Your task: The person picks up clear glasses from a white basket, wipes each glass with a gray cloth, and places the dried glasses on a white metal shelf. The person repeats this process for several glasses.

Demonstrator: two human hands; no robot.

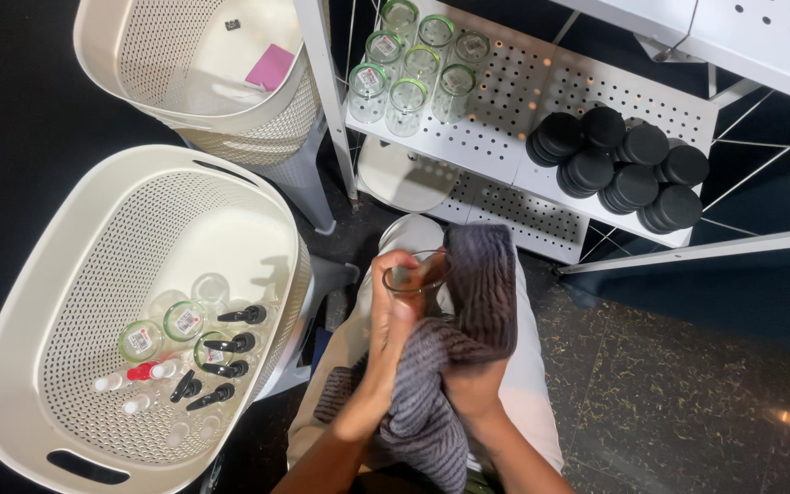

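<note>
My left hand grips a small clear glass jar by its side, mouth facing up, over my lap. My right hand is wrapped in a grey striped cloth that drapes over the jar's far side and down across my knees. Only the jar's rim and part of its wall show; the rest is hidden by my fingers and the cloth.
A cream perforated basket at my left holds clear jars and bottles with black and red tops. A second basket stands behind it. The white perforated shelf ahead carries several glass jars and stacked black lids.
</note>
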